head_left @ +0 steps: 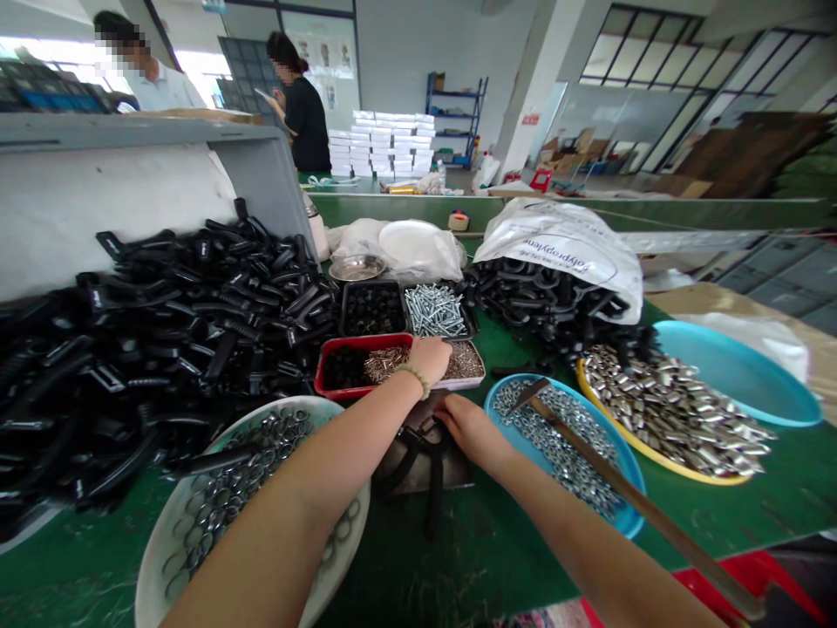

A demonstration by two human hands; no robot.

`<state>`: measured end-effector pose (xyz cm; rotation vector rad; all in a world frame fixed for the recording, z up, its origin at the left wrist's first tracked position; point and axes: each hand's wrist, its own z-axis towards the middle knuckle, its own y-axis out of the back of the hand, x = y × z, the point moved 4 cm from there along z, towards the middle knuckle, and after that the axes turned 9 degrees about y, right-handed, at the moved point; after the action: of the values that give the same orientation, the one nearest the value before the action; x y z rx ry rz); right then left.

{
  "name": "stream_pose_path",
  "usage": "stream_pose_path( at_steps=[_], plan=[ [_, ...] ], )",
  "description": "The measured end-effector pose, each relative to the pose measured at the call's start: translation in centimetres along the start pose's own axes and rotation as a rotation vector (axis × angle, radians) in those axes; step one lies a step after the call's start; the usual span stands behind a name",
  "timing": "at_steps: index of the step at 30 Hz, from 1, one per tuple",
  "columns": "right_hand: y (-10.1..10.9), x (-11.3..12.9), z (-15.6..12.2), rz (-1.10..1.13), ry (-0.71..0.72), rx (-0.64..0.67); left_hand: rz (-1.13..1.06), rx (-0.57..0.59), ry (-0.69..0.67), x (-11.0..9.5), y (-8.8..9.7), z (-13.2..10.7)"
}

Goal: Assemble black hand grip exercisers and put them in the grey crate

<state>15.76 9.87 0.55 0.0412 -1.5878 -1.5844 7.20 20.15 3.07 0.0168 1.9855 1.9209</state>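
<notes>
Handle, black plastic, U-shaped, 1 [425, 462], lying under right hand [472, 432], fingers together, grip unclear. Left hand [428, 362], fingers curled, touching red plastic tray [359, 343] of screws [385, 365]. Also on green tabletop [497, 558]: 1 blue plate [631, 475] of steel nuts [555, 445], 1 white bowl [153, 558] of metal rings [255, 436].

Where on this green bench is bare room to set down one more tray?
Bare green bench lies right of the blue plate, below the yellow plate. A narrower strip runs between the white bowl and blue plate, below the black handles. Crowded: the red tray and black pile.
</notes>
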Motion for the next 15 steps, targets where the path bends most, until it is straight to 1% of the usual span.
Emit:
stream_pose_path(
  at_steps=[3,5,7,9,11,13,15],
  plan=[
    [-0.4,0.1,-0.2,-0.148,0.030,0.019,-0.061,-0.012,0.013,0.0,0.4,0.0],
    [-0.8,0.5,-0.3,-0.313,0.117,0.045,-0.117,-0.027,0.025,0.2,1.1,-0.4],
    [-1.2,1.0,-0.6,-0.446,0.211,0.073,-0.174,-0.033,0.027,0.6,1.9,-1.4],
    [-1.5,1.3,-0.9,-0.492,0.260,0.088,-0.336,-0.015,0.033,1.5,2.5,-3.2],
    [-1.6,1.5,-1.3,-0.479,0.272,0.097,-0.606,0.036,0.057,2.7,2.5,-5.7],
    [-1.4,1.6,-1.6,-0.455,0.278,0.121,-0.889,0.110,0.108,4.0,1.8,-8.4],
    [-1.1,1.5,-1.5,-0.386,0.244,0.149,-1.030,0.169,0.158,4.9,0.8,-10.8]
  ],
)
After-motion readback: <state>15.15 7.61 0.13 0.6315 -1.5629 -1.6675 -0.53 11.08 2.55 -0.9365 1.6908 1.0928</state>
